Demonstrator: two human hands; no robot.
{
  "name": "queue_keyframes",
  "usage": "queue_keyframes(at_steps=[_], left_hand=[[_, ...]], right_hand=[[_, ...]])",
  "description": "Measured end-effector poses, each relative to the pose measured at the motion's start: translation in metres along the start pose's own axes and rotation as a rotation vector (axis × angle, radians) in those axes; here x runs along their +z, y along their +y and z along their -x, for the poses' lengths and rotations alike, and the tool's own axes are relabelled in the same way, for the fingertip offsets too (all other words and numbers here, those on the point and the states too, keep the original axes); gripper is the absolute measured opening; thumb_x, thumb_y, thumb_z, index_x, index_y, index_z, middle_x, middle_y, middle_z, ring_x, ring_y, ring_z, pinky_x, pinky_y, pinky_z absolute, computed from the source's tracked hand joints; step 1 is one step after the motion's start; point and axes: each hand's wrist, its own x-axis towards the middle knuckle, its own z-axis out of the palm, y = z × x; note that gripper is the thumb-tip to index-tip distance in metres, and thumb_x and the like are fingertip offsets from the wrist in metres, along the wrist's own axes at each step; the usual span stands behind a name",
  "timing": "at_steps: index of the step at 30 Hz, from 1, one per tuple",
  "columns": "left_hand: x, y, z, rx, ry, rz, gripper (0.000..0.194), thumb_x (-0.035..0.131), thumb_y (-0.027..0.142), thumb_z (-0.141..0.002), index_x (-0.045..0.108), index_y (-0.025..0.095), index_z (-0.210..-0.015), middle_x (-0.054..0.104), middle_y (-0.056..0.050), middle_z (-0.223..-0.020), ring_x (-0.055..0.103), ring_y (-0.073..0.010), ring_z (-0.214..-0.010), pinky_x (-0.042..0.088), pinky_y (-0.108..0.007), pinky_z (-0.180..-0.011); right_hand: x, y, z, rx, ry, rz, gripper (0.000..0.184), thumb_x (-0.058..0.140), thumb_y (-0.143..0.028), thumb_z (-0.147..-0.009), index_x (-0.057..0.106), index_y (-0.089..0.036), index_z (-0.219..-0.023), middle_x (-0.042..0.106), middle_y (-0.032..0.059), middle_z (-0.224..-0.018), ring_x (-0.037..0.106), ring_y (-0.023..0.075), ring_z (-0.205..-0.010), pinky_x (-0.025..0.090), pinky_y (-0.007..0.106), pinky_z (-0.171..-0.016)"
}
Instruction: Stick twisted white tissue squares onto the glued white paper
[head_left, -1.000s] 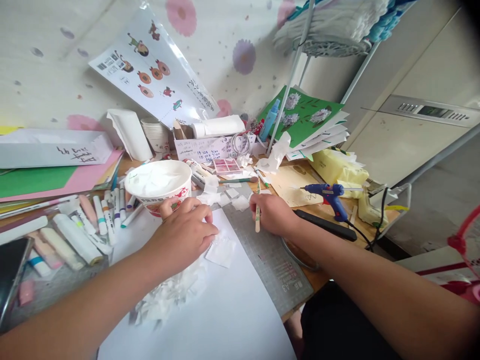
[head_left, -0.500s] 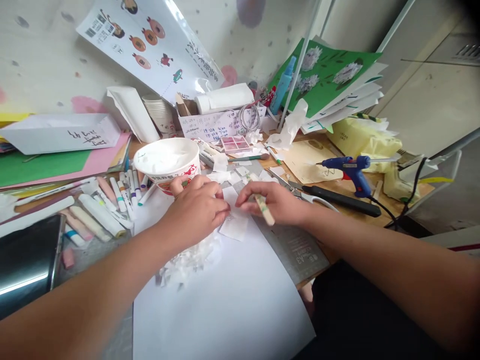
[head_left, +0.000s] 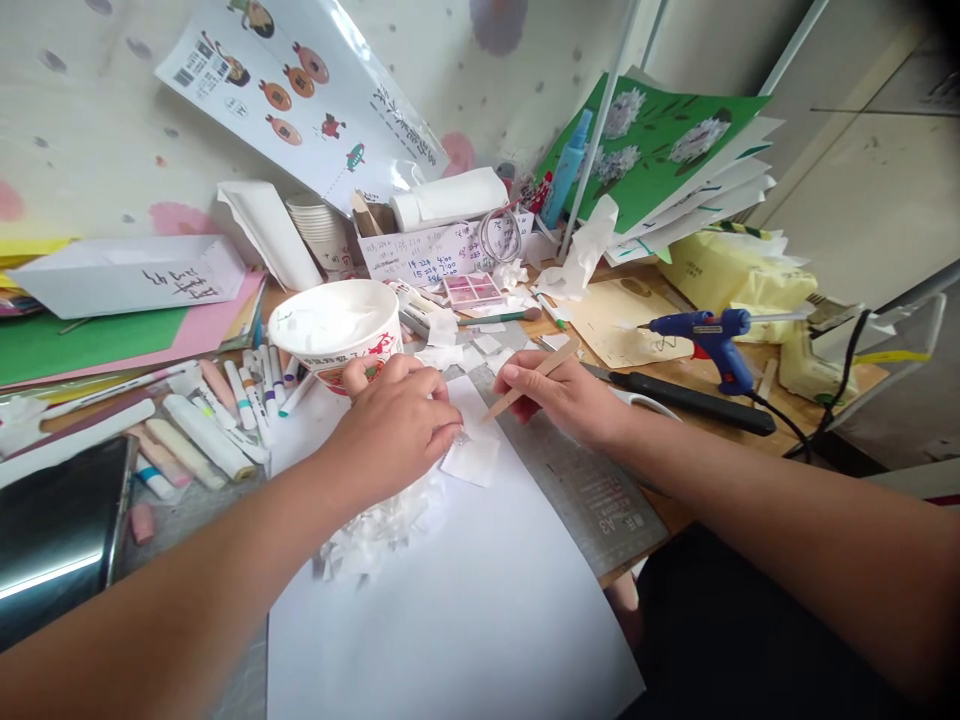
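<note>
A flat wooden craft stick [head_left: 541, 372] is gripped in my right hand [head_left: 559, 395], its lower end slanting down to the left just above a small thin white paper square [head_left: 472, 460]. My left hand [head_left: 405, 410] pinches thumb and forefinger together at that square's upper left edge. Below my left wrist a ruffled cluster of white paper pieces [head_left: 375, 540] lies on a large white sheet [head_left: 450, 620], partly hidden by the forearm. Right behind my left hand stands a white paper tub [head_left: 337, 320] with white stuff inside.
Loose paper scraps [head_left: 442, 355] lie beyond my hands. A blue glue gun [head_left: 712, 335] with a cord and a black-handled tool [head_left: 690, 400] are at right. Markers [head_left: 255, 390] and a dark tablet-like device [head_left: 60, 530] sit left. A grey cutting mat [head_left: 600, 490] runs under the sheet.
My right hand has turned the craft stick round, so its end now points left toward the paper square, and has moved slightly away from my left hand. My left hand stays nearly still.
</note>
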Motion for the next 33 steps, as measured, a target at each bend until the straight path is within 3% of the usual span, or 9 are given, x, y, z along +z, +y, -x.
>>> queue_keyframes(at_steps=[6,22,25,29,31,33], left_hand=[[0.001,0.000,-0.001,-0.007,-0.009,0.002,0.022,0.054,0.028,-0.086,0.072,0.032,-0.073,0.063,-0.001,-0.091,0.043,-0.0274,-0.102,0.018,-0.054,-0.086],[0.000,-0.001,-0.001,-0.015,-0.013,0.022,0.022,0.054,0.025,-0.086,0.072,0.034,-0.076,0.064,0.000,-0.089,0.046,-0.0271,-0.101,0.019,-0.053,-0.086],[-0.001,0.000,-0.001,-0.023,-0.006,0.023,0.022,0.054,0.025,-0.086,0.072,0.035,-0.080,0.066,0.001,-0.088,0.047,-0.0277,-0.102,0.018,-0.053,-0.087],[-0.002,0.000,0.000,-0.031,0.001,-0.003,0.025,0.051,0.020,-0.085,0.071,0.034,-0.088,0.069,0.001,-0.090,0.049,-0.0293,-0.104,0.018,-0.054,-0.088],[-0.003,0.000,0.001,-0.044,0.034,-0.001,0.026,0.049,0.018,-0.084,0.069,0.033,-0.092,0.070,0.001,-0.090,0.051,-0.0290,-0.104,0.018,-0.053,-0.089],[-0.005,-0.001,0.001,-0.046,0.075,0.005,0.026,0.048,0.017,-0.084,0.068,0.032,-0.091,0.070,0.002,-0.089,0.053,-0.0286,-0.102,0.018,-0.052,-0.089]], right_hand=[[0.007,0.004,-0.004,0.083,0.009,-0.077,0.027,0.049,-0.036,-0.090,0.053,-0.018,-0.070,0.049,-0.0044,-0.050,0.042,0.0087,-0.045,0.031,0.021,-0.044],[0.014,0.007,-0.012,0.214,0.077,-0.243,0.028,0.060,-0.035,-0.083,0.058,-0.015,-0.063,0.058,0.0005,-0.051,0.050,0.0086,-0.045,0.040,0.019,-0.043],[0.001,0.005,-0.012,0.176,0.213,-0.272,0.031,0.055,-0.039,-0.085,0.057,-0.016,-0.064,0.055,-0.0002,-0.051,0.049,0.0092,-0.044,0.040,0.020,-0.042],[-0.032,0.001,-0.007,0.086,0.440,-0.270,0.035,0.055,-0.046,-0.085,0.054,-0.018,-0.066,0.051,-0.0020,-0.052,0.050,0.0094,-0.047,0.042,0.021,-0.044],[-0.050,-0.001,-0.001,0.017,0.462,-0.177,0.034,0.056,-0.051,-0.084,0.060,-0.018,-0.077,0.058,0.0000,-0.060,0.055,0.0114,-0.053,0.045,0.023,-0.048],[-0.063,-0.001,0.008,-0.043,0.402,0.013,0.038,0.051,-0.052,-0.087,0.062,-0.018,-0.100,0.065,0.0037,-0.072,0.061,0.0139,-0.062,0.047,0.024,-0.053]])
